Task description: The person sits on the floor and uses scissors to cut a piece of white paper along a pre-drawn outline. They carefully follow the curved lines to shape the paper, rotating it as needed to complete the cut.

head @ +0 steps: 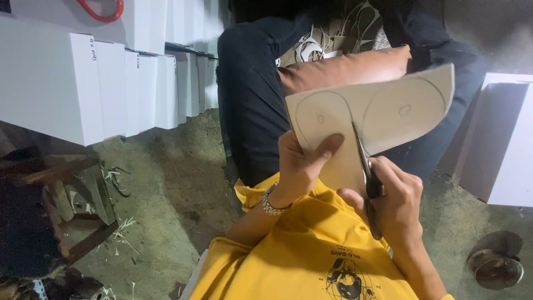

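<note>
While my left hand [300, 166] pinches the lower edge of the cardboard sheet [377, 111] over my lap, my right hand [397, 205] is clenched on the scissors [366, 172], whose blades bite into the sheet between its two pencilled circles. As I judge it, the cutting has barely begun: both circles remain whole on the sheet. White boxes [111, 78] stand well left of the sheet.

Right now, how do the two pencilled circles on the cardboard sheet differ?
The left circle lies whole beside the left hand; the right circle is bigger and runs to the cut edge. The scissors, in the right hand, cut between them. Both have a small centre mark.
</note>
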